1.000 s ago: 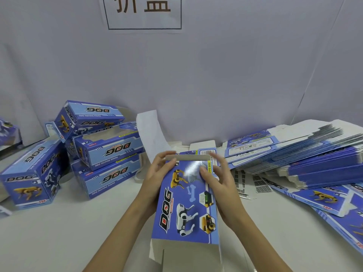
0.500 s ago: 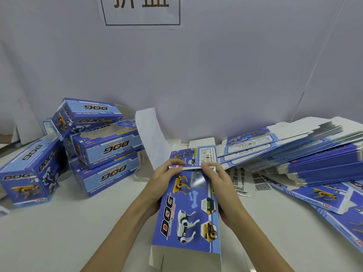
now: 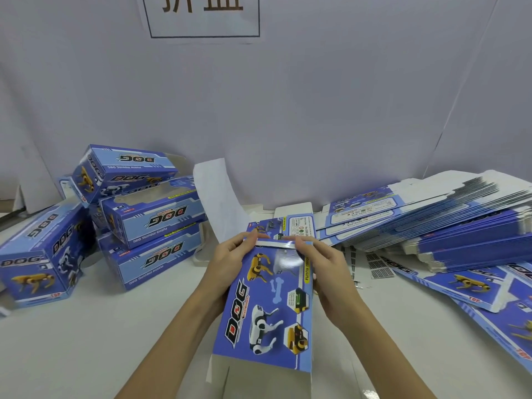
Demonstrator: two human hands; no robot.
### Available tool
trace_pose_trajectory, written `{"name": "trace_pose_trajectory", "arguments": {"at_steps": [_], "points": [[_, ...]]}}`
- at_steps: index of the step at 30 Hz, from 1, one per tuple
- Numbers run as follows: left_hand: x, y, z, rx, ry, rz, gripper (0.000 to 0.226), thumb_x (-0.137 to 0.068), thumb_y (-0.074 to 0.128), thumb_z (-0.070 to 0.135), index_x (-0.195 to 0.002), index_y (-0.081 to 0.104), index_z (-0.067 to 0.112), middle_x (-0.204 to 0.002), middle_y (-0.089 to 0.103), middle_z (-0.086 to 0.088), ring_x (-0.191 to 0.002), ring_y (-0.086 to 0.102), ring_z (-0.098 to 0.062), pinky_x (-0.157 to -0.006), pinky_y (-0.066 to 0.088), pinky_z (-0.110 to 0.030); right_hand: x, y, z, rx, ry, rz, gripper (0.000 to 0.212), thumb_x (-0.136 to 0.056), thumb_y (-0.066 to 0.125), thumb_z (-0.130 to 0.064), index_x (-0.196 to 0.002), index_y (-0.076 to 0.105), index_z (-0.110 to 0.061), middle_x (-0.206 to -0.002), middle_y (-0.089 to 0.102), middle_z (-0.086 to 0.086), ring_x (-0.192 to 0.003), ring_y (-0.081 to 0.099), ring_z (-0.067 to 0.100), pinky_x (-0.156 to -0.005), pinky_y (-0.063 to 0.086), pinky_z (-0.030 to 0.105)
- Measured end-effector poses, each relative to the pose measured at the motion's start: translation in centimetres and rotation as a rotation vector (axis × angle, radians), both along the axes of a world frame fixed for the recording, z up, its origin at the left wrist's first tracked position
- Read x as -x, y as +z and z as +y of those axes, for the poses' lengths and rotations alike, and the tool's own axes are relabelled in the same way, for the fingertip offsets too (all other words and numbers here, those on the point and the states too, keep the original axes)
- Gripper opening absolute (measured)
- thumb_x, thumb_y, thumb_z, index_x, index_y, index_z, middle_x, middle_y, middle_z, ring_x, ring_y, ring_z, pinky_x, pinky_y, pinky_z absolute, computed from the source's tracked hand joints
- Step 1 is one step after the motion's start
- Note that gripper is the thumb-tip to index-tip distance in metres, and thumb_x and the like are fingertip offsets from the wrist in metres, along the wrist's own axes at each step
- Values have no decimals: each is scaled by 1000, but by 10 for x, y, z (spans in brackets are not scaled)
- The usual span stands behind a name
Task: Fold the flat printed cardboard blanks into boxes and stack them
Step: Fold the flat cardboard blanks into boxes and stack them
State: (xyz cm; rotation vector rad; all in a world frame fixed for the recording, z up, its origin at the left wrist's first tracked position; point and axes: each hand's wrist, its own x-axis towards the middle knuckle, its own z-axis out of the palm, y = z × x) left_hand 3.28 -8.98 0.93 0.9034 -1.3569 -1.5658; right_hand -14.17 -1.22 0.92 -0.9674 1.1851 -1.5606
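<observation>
**Both hands on the far flap of a half-formed DOG box**

I held the blue DOG box [image 3: 266,306] between my hands, its open near end toward me. My left hand [image 3: 227,262] and right hand [image 3: 325,269] gripped its sides, fingertips pinching the far end flap [image 3: 276,243]. Finished boxes [image 3: 149,223] were piled on the white worktop [image 3: 115,341] left of my left hand. Flat blanks [image 3: 431,226] lay fanned right of my right hand.

Half-folded blue box [image 3: 267,306] midair; folded boxes [image 3: 138,214] left, flat blanks [image 3: 449,226] right.
</observation>
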Motion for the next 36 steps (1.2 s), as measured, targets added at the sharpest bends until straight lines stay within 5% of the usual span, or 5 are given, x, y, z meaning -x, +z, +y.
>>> {"name": "trace_pose_trajectory", "arguments": {"at_steps": [3,10,15,19,36], "points": [[-7,17,-3,201,-113,-113,95,-77,43,88,-132,57,13,-112,75,-7,-75,70,11,-75,49,-9,3,0,1,40,-170,-94,19,-104,65,-28,-105,83,-22,-92,75,12,-82,66,34,-64,48,39],[-36,12,2,599,121,-60,82,-80,57,86,-137,60,27,-122,75,4,-114,71,-19,-84,58,-26,9,7,2,323,-491,-405,21,-102,69,-26,-120,81,-27,-119,79,4,-102,78,18,-74,64,30],[-10,7,16,1258,302,-737,105,-76,57,91,-158,41,28,-158,42,8,-146,40,-16,-115,33,-52,2,1,1,368,-469,-341,31,-100,71,-32,-131,75,-31,-131,74,4,-124,70,28,-84,64,35],[7,-6,19,1171,316,-944,124,-71,52,97,-166,0,35,-172,7,-6,-160,7,-24,-123,5,-69,-12,-8,3,389,-312,-125,39,-102,68,-32,-141,67,-35,-140,69,4,-132,64,31,-110,52,52],[-7,-6,4,1332,355,-921,121,-72,49,95,-167,9,32,-173,11,-5,-161,4,-30,-125,8,-65,-20,-14,8,268,13,367,75,-89,61,-31,-155,37,-58,-138,53,11,-117,63,27,-96,60,40]]}}
